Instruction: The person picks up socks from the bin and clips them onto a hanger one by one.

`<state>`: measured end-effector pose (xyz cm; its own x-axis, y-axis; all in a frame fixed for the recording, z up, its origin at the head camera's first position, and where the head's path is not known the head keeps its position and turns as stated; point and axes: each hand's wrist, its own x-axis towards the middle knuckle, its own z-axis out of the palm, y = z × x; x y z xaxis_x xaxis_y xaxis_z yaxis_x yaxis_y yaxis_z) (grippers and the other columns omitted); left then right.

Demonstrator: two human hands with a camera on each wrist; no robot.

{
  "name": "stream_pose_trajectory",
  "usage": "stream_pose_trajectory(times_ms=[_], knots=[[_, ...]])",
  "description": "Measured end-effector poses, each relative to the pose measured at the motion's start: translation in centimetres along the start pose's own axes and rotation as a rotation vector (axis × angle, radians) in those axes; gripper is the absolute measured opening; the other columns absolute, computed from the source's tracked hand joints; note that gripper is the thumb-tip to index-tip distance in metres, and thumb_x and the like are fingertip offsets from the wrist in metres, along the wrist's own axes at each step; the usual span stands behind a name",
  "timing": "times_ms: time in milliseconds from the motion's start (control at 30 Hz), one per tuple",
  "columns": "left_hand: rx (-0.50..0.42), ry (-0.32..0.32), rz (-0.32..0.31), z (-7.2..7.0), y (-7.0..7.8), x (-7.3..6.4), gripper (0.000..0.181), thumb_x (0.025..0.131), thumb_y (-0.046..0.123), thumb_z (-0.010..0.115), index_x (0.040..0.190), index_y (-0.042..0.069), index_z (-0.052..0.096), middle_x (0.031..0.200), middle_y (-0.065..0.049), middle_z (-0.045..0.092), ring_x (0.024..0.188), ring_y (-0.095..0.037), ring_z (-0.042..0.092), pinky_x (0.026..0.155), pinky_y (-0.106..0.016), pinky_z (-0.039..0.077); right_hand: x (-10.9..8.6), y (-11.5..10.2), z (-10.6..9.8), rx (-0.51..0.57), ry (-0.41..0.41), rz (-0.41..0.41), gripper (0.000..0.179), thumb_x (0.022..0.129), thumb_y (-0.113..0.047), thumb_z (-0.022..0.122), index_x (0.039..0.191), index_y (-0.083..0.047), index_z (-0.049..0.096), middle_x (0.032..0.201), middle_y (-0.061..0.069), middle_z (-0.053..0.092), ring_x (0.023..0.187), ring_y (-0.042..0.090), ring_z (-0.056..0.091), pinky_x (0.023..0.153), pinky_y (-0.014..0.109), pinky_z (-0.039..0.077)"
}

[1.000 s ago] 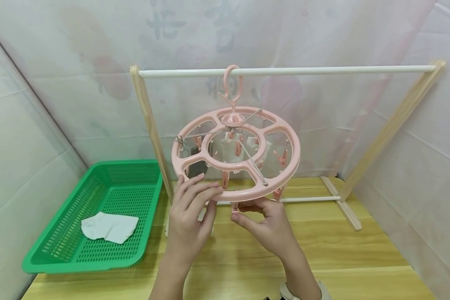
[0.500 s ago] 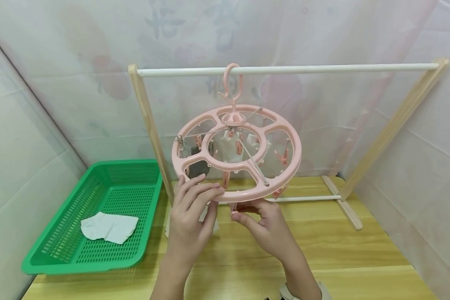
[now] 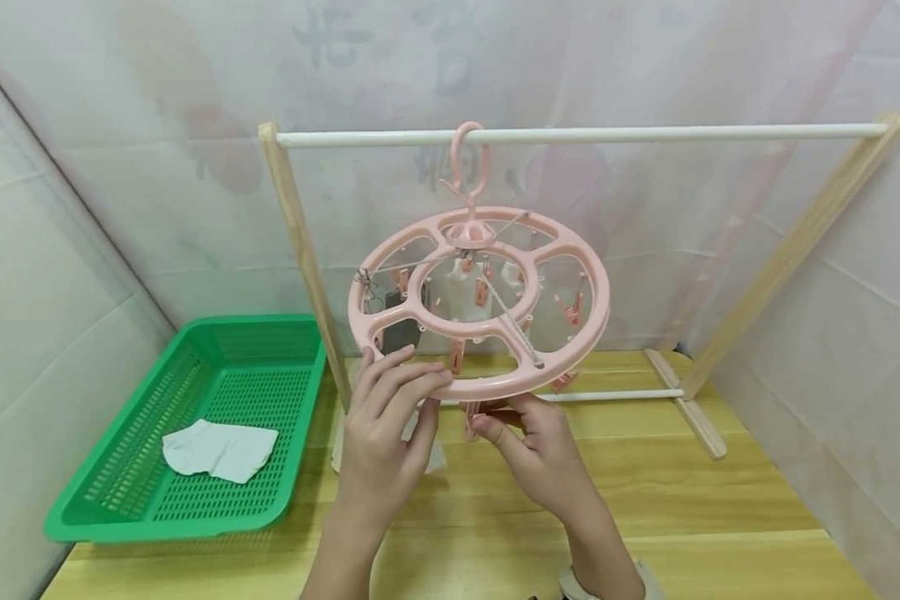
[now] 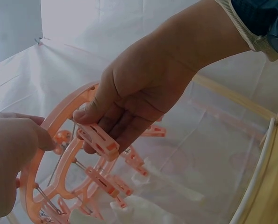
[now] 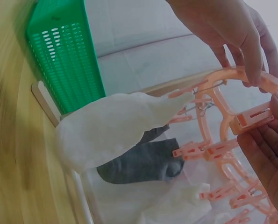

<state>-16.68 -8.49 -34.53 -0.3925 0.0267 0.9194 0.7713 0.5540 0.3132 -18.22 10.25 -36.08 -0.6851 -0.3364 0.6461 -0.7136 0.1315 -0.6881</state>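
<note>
A pink round clip hanger (image 3: 487, 387) hangs by its hook from a white rail. My left hand (image 3: 386, 417) grips its near rim, fingers over the top and thumb underneath. Just below that rim my right hand (image 3: 536, 442) pinches a pink clothespin (image 5: 252, 119) between thumb and fingers. No cloth shows in this clothespin's jaws. Other clothespins hold a white sock (image 5: 106, 126) and a dark grey sock (image 5: 143, 161), both hanging under the ring. More white cloth (image 5: 178, 205) hangs beside them. In the left wrist view, the right hand (image 4: 134, 88) is seen gripping the clothespin from above.
A green basket (image 3: 296, 467) stands left on the wooden table (image 3: 540, 533), with a white sock (image 3: 221, 450) lying in it. The wooden stand's posts (image 3: 787, 250) and its white rail (image 3: 645, 133) frame the hanger. Pale cloth walls (image 3: 67, 250) enclose the table.
In the right hand's pinch the clothespin has tilted and now points further down. The hanger and both hands sit slightly further right in view. The left hand keeps its grip on the rim.
</note>
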Motion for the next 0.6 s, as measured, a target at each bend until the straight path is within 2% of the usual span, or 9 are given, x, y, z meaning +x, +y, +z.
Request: stream_pose_trajectory(times_ms=[167, 267, 433, 533, 600], knots=[[-0.003, 0.009, 0.008, -0.1, 0.3, 0.1, 0.022, 0.088, 0.0, 0.067, 0.107, 0.01, 0.074, 0.113, -0.006, 0.071, 0.125, -0.034, 0.057, 0.111, -0.069, 0.028, 0.0, -0.1, -0.1, 0.022, -0.012, 0.007, 0.02, 0.09, 0.007, 0.066, 0.107, -0.003, 0.065, 0.093, 0.004, 0.069, 0.078, 0.015, 0.069, 0.08, 0.034, 0.06], [-0.005, 0.029, 0.025, -0.6, 0.3, 0.2, 0.02, 0.09, 0.003, 0.065, 0.107, 0.009, 0.073, 0.118, -0.011, 0.069, 0.129, -0.037, 0.055, 0.111, -0.068, 0.029, 0.0, -0.2, -0.2, 0.036, -0.024, 0.044, 0.019, 0.09, 0.005, 0.068, 0.105, -0.006, 0.066, 0.093, 0.003, 0.069, 0.082, 0.016, 0.07, 0.08, 0.035, 0.06], [0.01, 0.093, 0.095, -2.2, -0.4, -0.1, 0.018, 0.09, 0.004, 0.062, 0.104, 0.004, 0.073, 0.117, -0.019, 0.067, 0.123, -0.041, 0.057, 0.113, -0.058, 0.034, -0.2, -0.4, -0.4, 0.035, -0.026, 0.111, 0.016, 0.09, 0.001, 0.071, 0.102, -0.01, 0.067, 0.095, 0.001, 0.069, 0.09, 0.017, 0.069, 0.082, 0.034, 0.06], [0.019, 0.131, 0.124, -3.5, -1.4, -0.5, 0.016, 0.09, 0.006, 0.061, 0.099, -0.001, 0.073, 0.109, -0.021, 0.068, 0.113, -0.041, 0.061, 0.113, -0.05, 0.038, -0.2, -0.5, -0.6, 0.034, -0.024, 0.126, 0.015, 0.09, 0.0, 0.071, 0.101, -0.009, 0.067, 0.095, 0.002, 0.069, 0.09, 0.017, 0.068, 0.082, 0.034, 0.059], [0.018, 0.134, 0.121, -4.8, -2.3, -0.7, 0.015, 0.089, 0.005, 0.062, 0.096, -0.003, 0.073, 0.104, -0.022, 0.068, 0.107, -0.04, 0.062, 0.112, -0.042, 0.041, -0.3, -0.6, -0.8, 0.036, -0.024, 0.136, 0.015, 0.09, -0.001, 0.071, 0.102, -0.01, 0.068, 0.095, 0.001, 0.069, 0.091, 0.017, 0.068, 0.083, 0.033, 0.059]])
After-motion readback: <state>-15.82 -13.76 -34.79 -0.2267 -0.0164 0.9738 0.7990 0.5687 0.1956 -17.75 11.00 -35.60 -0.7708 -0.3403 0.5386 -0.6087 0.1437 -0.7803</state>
